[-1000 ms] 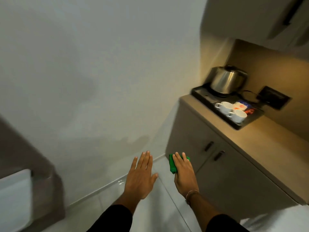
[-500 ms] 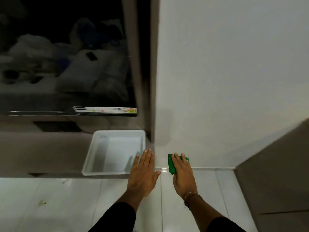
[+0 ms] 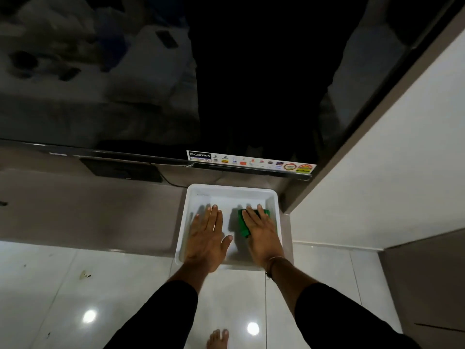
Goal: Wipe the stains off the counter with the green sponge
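My right hand [image 3: 261,233] holds the green sponge [image 3: 243,222] under its flat fingers, over the right half of a white tray [image 3: 231,190]. Only the sponge's left part and a far corner show past the fingers. My left hand [image 3: 207,235] is stretched out flat with fingers apart over the tray's left half, holding nothing. The tray sits on a grey-brown counter [image 3: 88,210] that runs off to the left.
A dark TV screen [image 3: 125,84] with a sticker strip [image 3: 251,163] hangs above the counter. A white wall [image 3: 377,172] stands to the right, a cabinet [image 3: 427,285] at lower right. Glossy floor tiles [image 3: 75,298] carry small specks. A bare foot [image 3: 218,339] shows at the bottom.
The view has swung left from the kettle counter to the TV and tray. Both hands kept their pose and now hover over the tray, the sponge still in the right hand.
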Motion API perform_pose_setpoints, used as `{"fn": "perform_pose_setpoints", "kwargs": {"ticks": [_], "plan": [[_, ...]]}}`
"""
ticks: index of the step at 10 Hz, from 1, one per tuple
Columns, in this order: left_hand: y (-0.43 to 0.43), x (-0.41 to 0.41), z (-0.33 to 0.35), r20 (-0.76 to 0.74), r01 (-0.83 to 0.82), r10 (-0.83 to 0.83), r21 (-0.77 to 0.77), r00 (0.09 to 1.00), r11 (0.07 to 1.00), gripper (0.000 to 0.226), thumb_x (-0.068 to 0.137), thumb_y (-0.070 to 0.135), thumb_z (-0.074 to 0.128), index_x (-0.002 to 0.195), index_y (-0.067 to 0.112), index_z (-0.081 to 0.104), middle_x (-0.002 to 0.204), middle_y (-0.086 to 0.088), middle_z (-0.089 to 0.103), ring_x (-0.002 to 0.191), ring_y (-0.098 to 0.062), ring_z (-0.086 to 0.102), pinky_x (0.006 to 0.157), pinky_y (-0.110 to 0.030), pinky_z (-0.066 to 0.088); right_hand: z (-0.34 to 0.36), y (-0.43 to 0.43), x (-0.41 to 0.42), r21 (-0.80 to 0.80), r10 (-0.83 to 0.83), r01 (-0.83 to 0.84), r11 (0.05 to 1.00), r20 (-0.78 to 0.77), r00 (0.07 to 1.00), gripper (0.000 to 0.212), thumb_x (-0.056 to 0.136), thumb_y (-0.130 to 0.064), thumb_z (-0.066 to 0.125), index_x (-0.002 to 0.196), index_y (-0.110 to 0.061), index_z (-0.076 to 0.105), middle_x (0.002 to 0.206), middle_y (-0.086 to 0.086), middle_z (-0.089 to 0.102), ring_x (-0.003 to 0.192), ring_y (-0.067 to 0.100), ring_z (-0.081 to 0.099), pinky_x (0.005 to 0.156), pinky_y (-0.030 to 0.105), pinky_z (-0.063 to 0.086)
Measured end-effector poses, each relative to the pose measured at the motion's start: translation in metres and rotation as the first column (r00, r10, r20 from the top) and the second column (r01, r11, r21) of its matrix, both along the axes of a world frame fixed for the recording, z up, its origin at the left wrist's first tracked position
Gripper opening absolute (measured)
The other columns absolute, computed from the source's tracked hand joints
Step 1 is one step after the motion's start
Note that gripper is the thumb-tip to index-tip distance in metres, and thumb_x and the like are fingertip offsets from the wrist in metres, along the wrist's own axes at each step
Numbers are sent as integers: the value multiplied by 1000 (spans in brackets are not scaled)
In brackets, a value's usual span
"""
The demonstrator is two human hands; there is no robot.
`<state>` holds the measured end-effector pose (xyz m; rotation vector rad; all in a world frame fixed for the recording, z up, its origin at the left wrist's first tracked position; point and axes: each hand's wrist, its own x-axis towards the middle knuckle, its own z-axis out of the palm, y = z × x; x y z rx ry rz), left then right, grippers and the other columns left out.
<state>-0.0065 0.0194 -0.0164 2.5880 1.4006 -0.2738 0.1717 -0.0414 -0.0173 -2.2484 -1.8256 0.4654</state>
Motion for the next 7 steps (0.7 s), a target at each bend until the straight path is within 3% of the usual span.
{"fn": "perform_pose_setpoints", "kwargs": {"ticks": [2,3,5,6,7], "plan": [[5,-11,-18,47,-34,36,-42,998,999,81,106,61,19,164,10,-7,174,-15,-13,159,-33,-18,131,-54,5,-24,14,-5,-118,65,-57,991,66,996,77,104,-21,51,160,-29,-1,170,-8,-7,156,26,-14,114,38,-21],[7,-12,-19,57,-49,53,-58,997,997,82,106,61,20,164,10,-5,174,-14,-12,159,-33,-16,131,-54,7,-29,12,-6,-174,85,-69,982,90,992,81,103,-29,51,158,-30,-9,171,-4,-10,155,28,-19,116,44,-18],[5,-7,-10,3,-8,8,-20,1000,1000,82,105,62,15,165,9,-3,175,-15,-9,160,-34,-13,131,-53,9,-21,12,1,-214,149,-135,968,50,988,85,99,-36,52,159,-29,-8,171,-1,-10,156,32,-15,125,53,-6],[-6,4,6,31,17,-18,33,999,999,81,106,62,15,165,9,-3,174,-15,-9,159,-33,-14,131,-54,1,3,-7,5,-101,106,-108,989,-28,994,92,92,-42,55,158,-30,-8,171,0,-8,156,29,-17,127,54,1],[-23,17,14,80,88,-93,59,993,994,78,107,59,17,165,9,-1,175,-14,-6,160,-31,-12,130,-55,-3,18,-35,11,20,13,-11,1000,-96,995,93,90,-44,54,159,-32,-7,171,-1,-7,156,26,-17,126,47,-1]]}}
